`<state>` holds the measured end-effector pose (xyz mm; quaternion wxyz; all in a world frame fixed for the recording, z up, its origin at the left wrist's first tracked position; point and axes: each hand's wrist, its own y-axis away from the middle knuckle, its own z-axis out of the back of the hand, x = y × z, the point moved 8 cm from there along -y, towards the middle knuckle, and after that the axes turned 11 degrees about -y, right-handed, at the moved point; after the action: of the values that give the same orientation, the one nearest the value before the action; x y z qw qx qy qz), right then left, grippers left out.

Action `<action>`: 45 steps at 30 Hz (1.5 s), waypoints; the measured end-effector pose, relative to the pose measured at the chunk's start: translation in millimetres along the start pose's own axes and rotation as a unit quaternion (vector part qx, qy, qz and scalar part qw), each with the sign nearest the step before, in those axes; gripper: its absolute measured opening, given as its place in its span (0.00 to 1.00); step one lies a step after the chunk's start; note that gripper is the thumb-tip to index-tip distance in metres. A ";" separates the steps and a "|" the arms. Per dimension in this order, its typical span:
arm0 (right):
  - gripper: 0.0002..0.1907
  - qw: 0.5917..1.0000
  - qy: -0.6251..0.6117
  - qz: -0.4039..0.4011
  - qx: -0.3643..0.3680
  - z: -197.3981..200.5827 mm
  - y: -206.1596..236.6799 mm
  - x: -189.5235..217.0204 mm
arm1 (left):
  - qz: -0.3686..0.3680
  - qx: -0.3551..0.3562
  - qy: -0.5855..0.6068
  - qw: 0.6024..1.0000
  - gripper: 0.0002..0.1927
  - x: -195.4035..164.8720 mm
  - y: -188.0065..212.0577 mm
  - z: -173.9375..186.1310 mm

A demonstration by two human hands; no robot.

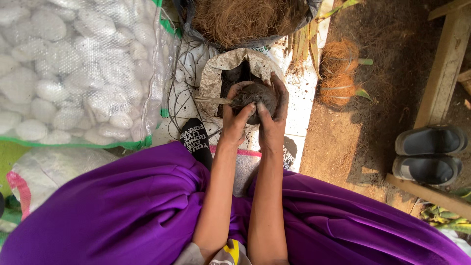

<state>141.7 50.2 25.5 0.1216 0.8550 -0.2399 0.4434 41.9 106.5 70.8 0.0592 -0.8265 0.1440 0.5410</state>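
Note:
Both of my hands cup a dark ball of soil (256, 95) with a pale plant stem (212, 100) sticking out to the left. My left hand (235, 118) wraps the ball's left and near side. My right hand (274, 110) covers its right side, fingers smeared with dirt. The ball is held over an open grey sack of dark soil (216, 73).
A mesh bag of white pebbles (68, 68) lies at the left. A black bag of brown coconut fibre (245, 19) sits behind the sack. Two fibre-wrapped balls (339, 73) rest on the dirt at the right. A pair of dark sandals (429, 154) lies by wooden planks (444, 68). My purple skirt (122, 211) fills the foreground.

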 end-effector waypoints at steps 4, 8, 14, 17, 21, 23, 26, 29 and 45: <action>0.30 0.994 -0.076 -0.077 0.021 -7.6 -0.7 -7.4 | 0.010 0.004 0.008 1.000 0.25 -8.6 5.0 7.7; 0.28 0.992 -0.089 -0.071 0.046 -17.7 -1.1 -14.4 | 0.052 -0.013 0.012 0.999 0.25 -10.1 8.9 21.0; 0.30 0.989 -0.086 -0.111 0.047 -17.8 3.9 -22.5 | 0.026 -0.038 0.013 0.999 0.20 -1.7 -0.9 26.9; 0.28 0.992 -0.066 -0.111 -0.015 -7.6 2.9 -18.3 | -0.002 -0.003 0.009 1.000 0.19 -3.6 -7.0 18.8; 0.26 0.989 -0.056 -0.103 -0.094 8.4 9.3 -1.8 | 0.038 0.060 0.070 0.995 0.18 -0.6 -9.0 -0.3; 0.25 0.992 -0.022 -0.077 -0.094 10.4 15.2 8.1 | 0.080 0.059 0.113 0.989 0.16 5.7 -8.3 -6.1; 0.26 0.993 -0.015 -0.050 -0.109 17.8 22.2 19.7 | 0.122 0.066 0.120 0.983 0.16 16.5 -9.2 -13.5; 0.30 0.977 -0.020 -0.109 -0.180 33.5 27.2 16.2 | 0.084 0.103 0.092 0.987 0.13 16.3 -10.3 -21.4; 0.29 0.961 -0.078 -0.228 -0.139 22.7 28.7 -88.9 | 0.113 -0.089 0.010 0.990 0.12 16.9 -5.2 63.5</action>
<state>99.0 42.9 -60.3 0.3180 0.8937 -0.1068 0.2978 -5.9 124.6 29.2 -0.0776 -0.8125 0.1879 0.5464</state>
